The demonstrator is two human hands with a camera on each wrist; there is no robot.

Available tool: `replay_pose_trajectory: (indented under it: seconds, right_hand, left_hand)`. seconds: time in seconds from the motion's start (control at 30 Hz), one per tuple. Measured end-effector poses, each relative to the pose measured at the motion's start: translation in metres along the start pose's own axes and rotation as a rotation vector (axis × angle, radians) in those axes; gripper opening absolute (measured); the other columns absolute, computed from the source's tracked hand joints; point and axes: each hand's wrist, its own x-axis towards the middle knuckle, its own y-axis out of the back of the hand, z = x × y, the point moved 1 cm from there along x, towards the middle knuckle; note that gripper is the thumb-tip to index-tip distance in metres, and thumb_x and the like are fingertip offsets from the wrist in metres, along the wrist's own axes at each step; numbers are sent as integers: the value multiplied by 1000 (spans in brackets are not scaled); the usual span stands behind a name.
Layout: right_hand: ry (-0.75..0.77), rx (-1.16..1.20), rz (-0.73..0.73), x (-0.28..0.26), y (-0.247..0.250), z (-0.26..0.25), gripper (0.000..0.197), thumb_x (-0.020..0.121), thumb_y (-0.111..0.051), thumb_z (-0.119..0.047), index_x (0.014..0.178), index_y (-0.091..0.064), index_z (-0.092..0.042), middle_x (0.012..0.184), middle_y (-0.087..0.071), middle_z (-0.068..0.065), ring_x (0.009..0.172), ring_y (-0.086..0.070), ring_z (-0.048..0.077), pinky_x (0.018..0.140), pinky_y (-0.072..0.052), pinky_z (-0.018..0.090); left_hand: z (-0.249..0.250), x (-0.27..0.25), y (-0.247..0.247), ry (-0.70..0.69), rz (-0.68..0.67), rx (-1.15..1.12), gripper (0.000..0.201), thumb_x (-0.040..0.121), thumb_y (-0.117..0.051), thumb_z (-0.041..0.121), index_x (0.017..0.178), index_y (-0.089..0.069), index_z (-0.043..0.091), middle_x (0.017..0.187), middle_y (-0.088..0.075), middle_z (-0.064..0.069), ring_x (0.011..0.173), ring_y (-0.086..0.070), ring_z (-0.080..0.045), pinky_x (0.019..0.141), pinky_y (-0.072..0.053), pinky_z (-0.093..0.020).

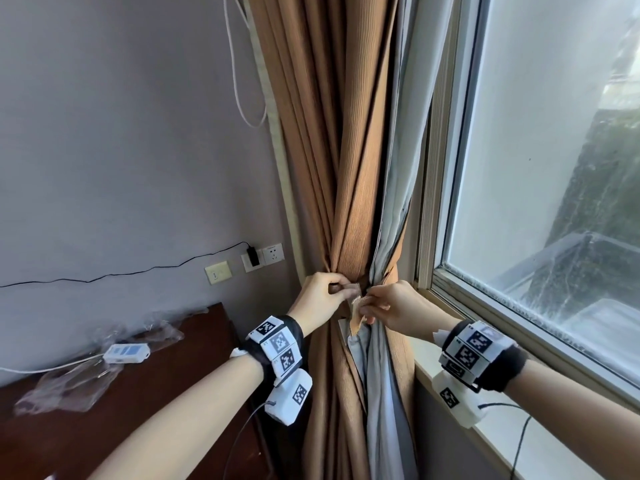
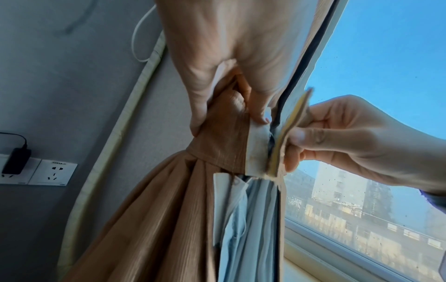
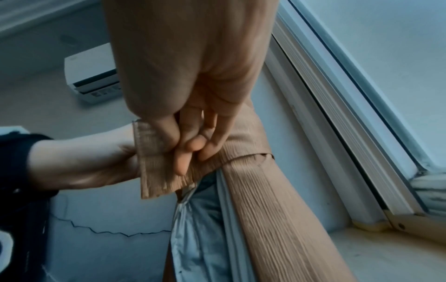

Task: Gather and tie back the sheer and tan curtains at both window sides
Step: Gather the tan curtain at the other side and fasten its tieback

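Note:
The tan curtain (image 1: 346, 150) and its pale grey-blue inner curtain (image 1: 391, 209) hang bunched at the window's left side. A tan tieback band (image 2: 222, 150) wraps the bundle at waist height. My left hand (image 1: 341, 288) grips the band's left end, whose white fastening patch (image 2: 257, 150) faces right. My right hand (image 1: 369, 306) pinches the other end (image 3: 156, 162) between thumb and fingers. The two ends sit close together with a narrow gap between them. Below the band the tan curtain (image 3: 277, 209) and pale curtain (image 3: 200, 219) spread out.
A dark wooden desk (image 1: 156, 427) stands at the left with a plastic bag (image 1: 69, 386) and a white corded device (image 1: 126, 352). Wall sockets hold a black charger (image 1: 253, 257). The window sill (image 1: 519, 455) and frame run close on the right. A white cord (image 1: 239, 81) hangs beside the curtain.

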Motion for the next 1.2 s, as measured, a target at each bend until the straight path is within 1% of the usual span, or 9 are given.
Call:
replay_pose_trajectory:
  seconds: [0.17,0.27,0.43,0.63,0.77,0.93,1.0,1.07,1.2]
  right_hand:
    - [-27,-193,48,10,2,1,24,90,-61,-25,79,-66,-5,72,-70,5,69,-66,20,67,-53,31]
    - [-6,-255,-1,13,5,-4,23,88,-55,-20,69,-56,-8,66,-65,9,58,-55,22,61,-49,31]
    - [-32,-316,-73,13,9,-4,18,84,-53,-20,78,-62,-5,68,-62,10,62,-57,26,57,-46,30]
    - [26,-367,-29,17,8,-4,17,90,-52,-18,82,-61,-6,61,-49,2,55,-46,20,55,-39,26]
    - [46,-381,-10,18,6,-3,20,93,-51,-20,84,-61,-6,61,-47,1,58,-56,25,56,-46,30]
    - [21,-389,14,21,4,1,23,92,-52,-21,81,-61,-4,61,-51,3,58,-56,25,55,-43,29]
    - [-8,-384,11,23,6,4,21,89,-52,-21,81,-64,-5,65,-59,6,60,-58,25,55,-45,29]
    - [-27,-375,11,25,9,6,20,89,-54,-22,82,-66,-7,69,-64,8,63,-61,26,55,-44,29]
    - [-56,-418,39,26,9,6,24,91,-55,-33,89,-66,-11,65,-56,2,60,-54,23,54,-40,28]
  left_hand:
    - [-3,5,-2,15,4,66,7,84,-71,26,80,-76,23,78,-72,7,82,-65,-7,75,-48,-20]
    - [-1,6,-2,21,8,63,7,85,-71,24,79,-75,23,78,-72,6,79,-63,-4,70,-45,-12]
    - [1,7,2,-5,-7,64,10,83,-73,26,81,-76,17,76,-70,8,74,-59,4,66,-35,1]
    - [-1,10,2,9,-37,104,17,87,-68,33,84,-76,18,82,-73,4,85,-64,-7,73,-41,-13]
    - [0,13,3,26,-72,126,21,92,-62,32,89,-77,17,87,-74,3,91,-64,-11,82,-45,-23]
    - [6,8,6,122,-87,-8,49,95,-52,44,55,-51,16,58,-51,2,59,-50,-9,63,-37,-28]
    - [6,7,6,103,-135,19,41,86,-60,54,67,-66,18,70,-65,5,70,-60,-6,69,-44,-22]
    - [3,7,6,60,-132,102,24,82,-69,46,85,-74,22,83,-72,6,84,-64,-5,77,-47,-19]
    - [3,9,2,64,-44,95,18,90,-64,31,94,-75,17,90,-72,1,90,-63,-11,82,-42,-21]
